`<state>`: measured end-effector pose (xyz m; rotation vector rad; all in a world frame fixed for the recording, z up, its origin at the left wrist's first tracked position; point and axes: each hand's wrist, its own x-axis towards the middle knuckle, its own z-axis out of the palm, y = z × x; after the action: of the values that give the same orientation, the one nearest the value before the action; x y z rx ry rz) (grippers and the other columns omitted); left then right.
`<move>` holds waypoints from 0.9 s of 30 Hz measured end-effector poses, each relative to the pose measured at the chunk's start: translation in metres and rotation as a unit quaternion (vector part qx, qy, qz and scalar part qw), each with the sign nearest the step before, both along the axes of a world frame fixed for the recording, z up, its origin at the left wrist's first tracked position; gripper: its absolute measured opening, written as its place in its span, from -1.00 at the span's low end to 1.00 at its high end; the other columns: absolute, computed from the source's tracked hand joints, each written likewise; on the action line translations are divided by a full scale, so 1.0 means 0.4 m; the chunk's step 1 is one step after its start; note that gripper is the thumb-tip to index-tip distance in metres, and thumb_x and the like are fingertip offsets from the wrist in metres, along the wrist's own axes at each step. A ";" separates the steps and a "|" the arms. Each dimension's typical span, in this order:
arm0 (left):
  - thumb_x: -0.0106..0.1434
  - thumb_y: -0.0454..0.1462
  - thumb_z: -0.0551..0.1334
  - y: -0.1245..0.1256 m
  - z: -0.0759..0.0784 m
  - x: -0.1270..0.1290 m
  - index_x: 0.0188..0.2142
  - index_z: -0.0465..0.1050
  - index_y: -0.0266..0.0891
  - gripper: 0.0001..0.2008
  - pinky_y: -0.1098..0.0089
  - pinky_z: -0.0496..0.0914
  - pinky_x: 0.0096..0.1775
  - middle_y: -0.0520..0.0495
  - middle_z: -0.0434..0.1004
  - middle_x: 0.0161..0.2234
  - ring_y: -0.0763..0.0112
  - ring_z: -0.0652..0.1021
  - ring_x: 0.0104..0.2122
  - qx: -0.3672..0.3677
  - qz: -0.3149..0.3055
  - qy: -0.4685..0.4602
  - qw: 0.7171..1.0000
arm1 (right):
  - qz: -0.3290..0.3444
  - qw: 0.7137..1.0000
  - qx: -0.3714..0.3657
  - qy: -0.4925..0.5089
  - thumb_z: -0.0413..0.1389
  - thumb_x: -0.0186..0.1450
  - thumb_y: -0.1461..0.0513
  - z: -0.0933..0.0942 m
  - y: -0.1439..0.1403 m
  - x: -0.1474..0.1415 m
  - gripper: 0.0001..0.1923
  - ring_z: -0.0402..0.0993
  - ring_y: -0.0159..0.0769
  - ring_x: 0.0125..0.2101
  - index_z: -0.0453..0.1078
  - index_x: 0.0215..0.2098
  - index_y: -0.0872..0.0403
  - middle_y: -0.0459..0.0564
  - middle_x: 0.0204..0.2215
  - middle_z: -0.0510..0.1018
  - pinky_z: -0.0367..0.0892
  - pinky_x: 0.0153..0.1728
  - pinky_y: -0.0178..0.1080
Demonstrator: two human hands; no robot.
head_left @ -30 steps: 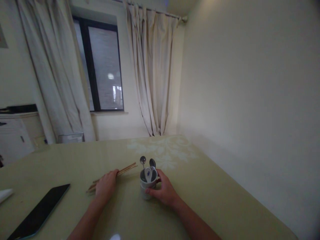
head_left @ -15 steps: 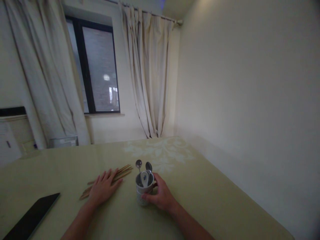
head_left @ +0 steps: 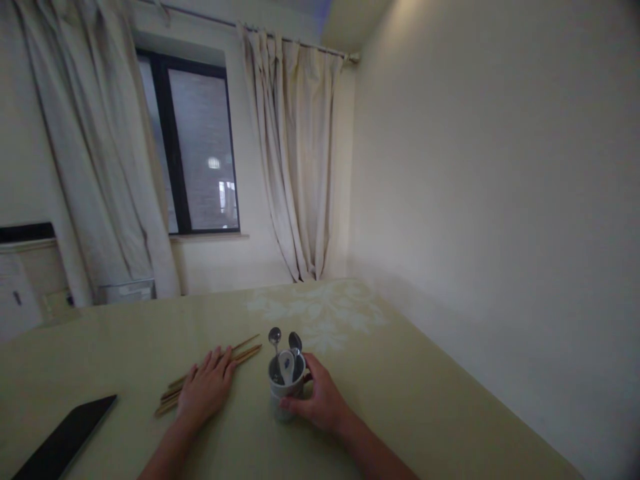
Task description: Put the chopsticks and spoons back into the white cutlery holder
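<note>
Apparently chopsticks (head_left: 249, 353) lie under a spread left hand (head_left: 206, 388), right hand (head_left: 321, 399) clasping a mug (head_left: 278, 393).

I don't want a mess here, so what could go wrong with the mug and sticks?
The mug might tip if the right hand loses its grip, since spoons jut above the rim. The sticks poke out unevenly from under the left hand, so some could roll away if it lifts.
</note>
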<state>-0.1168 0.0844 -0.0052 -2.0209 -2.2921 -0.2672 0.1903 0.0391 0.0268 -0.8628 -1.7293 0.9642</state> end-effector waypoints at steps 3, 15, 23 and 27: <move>0.45 -0.11 -0.03 -0.003 0.014 0.007 0.44 0.23 -0.24 -0.37 -0.18 0.08 0.38 -0.30 0.24 0.45 -0.11 0.26 0.44 -0.002 0.006 0.007 1.000 | -0.001 1.000 -0.001 0.004 0.52 0.00 0.14 -0.001 0.000 -0.002 -0.19 0.53 0.07 0.06 0.40 0.19 0.00 0.11 0.09 0.61 0.43 0.02 0.02; 0.39 -0.07 0.02 -0.055 0.069 0.058 0.13 0.52 -0.34 -0.47 -0.07 0.22 0.35 -0.39 0.61 0.17 -0.09 0.53 0.23 0.179 -0.042 -0.184 0.965 | 0.006 1.000 0.014 0.006 0.50 0.02 0.19 0.005 0.002 -0.005 -0.20 0.55 0.01 0.01 0.40 0.20 0.01 0.10 0.06 0.60 0.46 -0.02 -0.04; 0.16 0.24 0.32 -0.107 0.187 0.252 -0.15 0.69 -0.22 -0.40 0.01 0.52 0.13 -0.24 0.75 -0.04 -0.10 0.66 0.07 0.117 -0.121 -0.600 0.782 | 0.019 0.998 0.058 -0.018 0.48 0.04 0.18 0.018 -0.014 -0.010 -0.28 0.54 -0.02 -0.04 0.43 0.15 0.00 0.06 0.01 0.60 0.44 0.01 -0.05; 0.02 0.18 0.45 -0.120 0.196 0.272 -0.23 0.70 -0.21 -0.45 0.03 0.56 0.06 -0.19 0.78 -0.12 -0.11 0.69 -0.02 0.124 -0.120 -0.642 0.747 | 0.023 0.998 0.050 -0.014 0.47 0.06 0.18 0.023 -0.017 -0.006 -0.28 0.55 0.01 -0.03 0.43 0.16 -0.02 0.06 0.01 0.61 0.45 -0.04 -0.08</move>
<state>-0.0082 0.0364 0.0734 -2.2098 -2.0863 -2.4783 0.1879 0.0324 0.0359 -0.7769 -1.8124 0.8917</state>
